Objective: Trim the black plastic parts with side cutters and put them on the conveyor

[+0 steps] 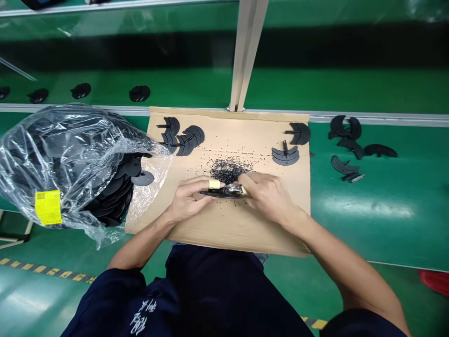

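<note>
Over the cardboard sheet [224,229], my left hand [189,199] grips the left end of a flat black plastic piece [221,193] seen nearly edge-on, thumb below and fingers above. One of its fingers has a pale yellow wrap [214,184]. My right hand [268,194] is closed at the piece's right end, its fingers bent in a pinch. Something shiny and silvery [233,188] shows between the hands; I cannot make out what it is. Just beyond the hands lies a scatter of tiny black bits [226,168].
At left, a clear plastic bag [66,145] with a yellow label spills black discs [115,187]. Curved black pieces lie on the cardboard at left [189,139] and right [286,155], with several more [345,127] on the green table. A metal post [247,56] stands behind the cardboard.
</note>
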